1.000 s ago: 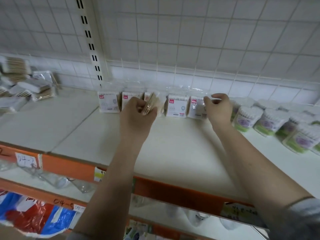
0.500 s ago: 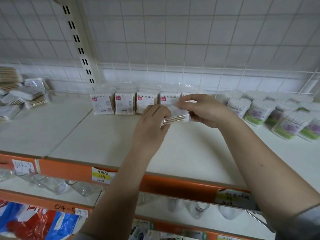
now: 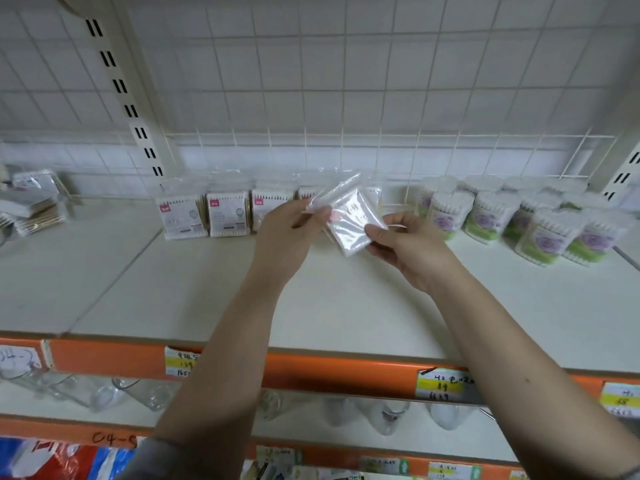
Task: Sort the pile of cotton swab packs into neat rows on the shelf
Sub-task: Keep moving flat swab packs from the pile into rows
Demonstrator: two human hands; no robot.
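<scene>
Two hands, left hand [image 3: 289,230] and right hand [image 3: 403,245], pinch one clear flat plastic swab pack [image 3: 349,218] above the white shelf [image 3: 311,306]; we should turn it upright, then butt it against the standing row of packs [image 3: 228,213] behind

Shelf [image 3: 207,289]: swab packs [image 3: 228,214], tubs [image 3: 491,216].

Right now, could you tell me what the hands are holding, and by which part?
Both hold one clear cotton swab pack above the shelf: the left hand pinches its upper left edge, the right hand its lower right corner.
</scene>
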